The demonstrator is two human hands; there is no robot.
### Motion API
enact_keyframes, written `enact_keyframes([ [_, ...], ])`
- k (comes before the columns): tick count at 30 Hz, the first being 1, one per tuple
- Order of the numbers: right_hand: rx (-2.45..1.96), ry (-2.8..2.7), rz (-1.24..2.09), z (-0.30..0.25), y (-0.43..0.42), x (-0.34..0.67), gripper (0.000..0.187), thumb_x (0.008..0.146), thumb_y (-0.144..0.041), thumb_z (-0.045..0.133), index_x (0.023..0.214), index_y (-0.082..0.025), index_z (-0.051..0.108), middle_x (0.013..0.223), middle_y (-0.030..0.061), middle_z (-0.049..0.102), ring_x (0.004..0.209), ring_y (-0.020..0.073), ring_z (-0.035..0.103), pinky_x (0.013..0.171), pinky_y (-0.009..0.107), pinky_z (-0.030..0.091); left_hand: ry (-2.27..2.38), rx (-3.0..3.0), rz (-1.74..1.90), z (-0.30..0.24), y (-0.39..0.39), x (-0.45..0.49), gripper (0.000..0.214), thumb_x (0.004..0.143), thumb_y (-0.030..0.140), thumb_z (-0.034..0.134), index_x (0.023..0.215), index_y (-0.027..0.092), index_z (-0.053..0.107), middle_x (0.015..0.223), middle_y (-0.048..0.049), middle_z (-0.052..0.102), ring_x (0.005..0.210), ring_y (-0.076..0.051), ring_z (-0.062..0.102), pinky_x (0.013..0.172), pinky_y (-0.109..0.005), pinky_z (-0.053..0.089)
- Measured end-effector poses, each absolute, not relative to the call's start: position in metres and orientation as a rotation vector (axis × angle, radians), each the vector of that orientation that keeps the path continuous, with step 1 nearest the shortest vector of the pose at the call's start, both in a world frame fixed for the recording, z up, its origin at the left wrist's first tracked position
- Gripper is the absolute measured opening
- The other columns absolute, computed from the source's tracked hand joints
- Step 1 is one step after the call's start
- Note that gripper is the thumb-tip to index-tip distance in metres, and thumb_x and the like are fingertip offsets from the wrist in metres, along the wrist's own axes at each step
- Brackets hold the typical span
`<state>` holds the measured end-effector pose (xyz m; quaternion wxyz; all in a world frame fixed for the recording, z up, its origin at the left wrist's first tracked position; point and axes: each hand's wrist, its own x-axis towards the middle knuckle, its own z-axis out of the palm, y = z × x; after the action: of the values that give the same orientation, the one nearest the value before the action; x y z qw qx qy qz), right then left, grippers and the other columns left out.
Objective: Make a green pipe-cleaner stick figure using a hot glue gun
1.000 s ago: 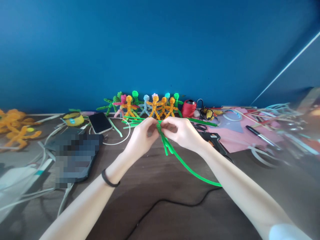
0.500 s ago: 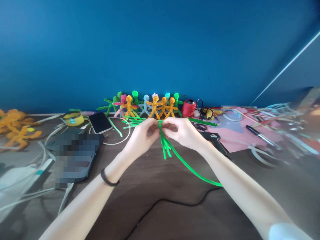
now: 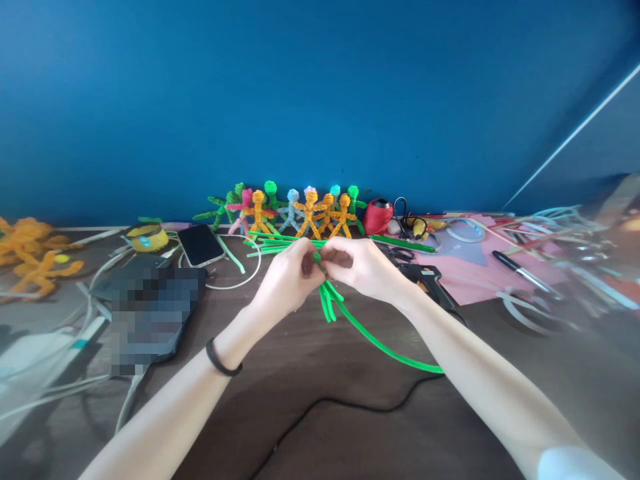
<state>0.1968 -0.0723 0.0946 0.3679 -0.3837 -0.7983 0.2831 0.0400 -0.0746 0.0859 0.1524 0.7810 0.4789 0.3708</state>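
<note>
Standing here, I see two hands meeting over the brown table, and between them is the green bundle of fuzzy wires. The left hand pinches its top with thumb and finger, and the right hand clamps on it from the other side — probably so that the strands do not spread. Below the fingers hang at least three short ends; how many are hidden, I cannot tell. One long strand curves toward the right forearm, perhaps left free to be easily reached. Behind, small fuzzy dolls stand against the blue wall, which maybe supports them: I count four orange ones in front, but the others overlap too much for a sure number. To the right lie one glue gun and one black marker — apart from the hands, seemingly to leave space.
</note>
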Motion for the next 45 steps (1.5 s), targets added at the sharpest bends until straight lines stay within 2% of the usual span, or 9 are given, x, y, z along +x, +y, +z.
enact_keyframes([
  [4, -1.035, -2.058, 0.693, 0.0948, -0.0733, 0.196, 0.003, 0.075, -0.019, 0.055, 0.073, -0.016, 0.054, 0.066, -0.0006, 0.058, 0.06, 0.0111, 0.052, 0.059, 0.023, 0.04, 1.359, 2.212, 1.078, 0.0859, -0.0746, 0.0396, 0.01, 0.064, 0.013, 0.051, 0.066, 0.02, 0.045, 0.058, 0.0044, 0.046, 0.056, -0.011, 0.043, 0.054, -0.024, 0.034],
  [10, -1.048, -2.038, 0.741, 0.0952, -0.0734, 0.1982, 0.001, 0.073, -0.016, 0.051, 0.074, -0.016, 0.052, 0.063, -0.0021, 0.054, 0.056, 0.0091, 0.048, 0.055, 0.021, 0.038, 1.179, 2.08, 1.025, 0.0871, -0.0734, 0.0366, 0.002, 0.071, 0.016, 0.048, 0.071, 0.018, 0.048, 0.065, 0.0032, 0.053, 0.059, -0.01, 0.047, 0.055, -0.022, 0.037],
  [23, -1.105, -2.116, 0.572, 0.0978, -0.0772, 0.1953, 0.004, 0.071, -0.012, 0.051, 0.07, -0.014, 0.054, 0.055, -0.0043, 0.045, 0.052, 0.0067, 0.037, 0.051, 0.019, 0.032, 1.202, 2.026, 0.968, 0.0865, -0.0748, 0.0374, 0.002, 0.068, 0.016, 0.049, 0.069, 0.017, 0.048, 0.064, 0.0039, 0.051, 0.058, -0.008, 0.045, 0.053, -0.021, 0.037],
  [33, -1.03, -2.049, 0.7, 0.0945, -0.0718, 0.2013, 0.007, 0.077, -0.019, 0.051, 0.076, -0.015, 0.056, 0.068, 0.001, 0.06, 0.059, 0.0102, 0.053, 0.059, 0.022, 0.042, 1.024, 1.764, 1.024, 0.0831, -0.0664, 0.0312, 0.009, 0.068, 0.013, 0.05, 0.077, 0.017, 0.05, 0.072, 0.0017, 0.057, 0.068, -0.012, 0.057, 0.063, -0.025, 0.044],
  [45, -1.062, -2.038, 0.628, 0.0964, -0.0734, 0.2026, 0.005, 0.078, -0.018, 0.051, 0.076, -0.016, 0.055, 0.07, 0.0011, 0.062, 0.062, 0.0114, 0.057, 0.061, 0.023, 0.044, 1.066, 1.757, 1.009, 0.0905, -0.0692, 0.0312, 0.01, 0.071, 0.024, 0.058, 0.074, 0.015, 0.053, 0.072, 0.0011, 0.058, 0.069, -0.012, 0.057, 0.064, -0.023, 0.044],
])
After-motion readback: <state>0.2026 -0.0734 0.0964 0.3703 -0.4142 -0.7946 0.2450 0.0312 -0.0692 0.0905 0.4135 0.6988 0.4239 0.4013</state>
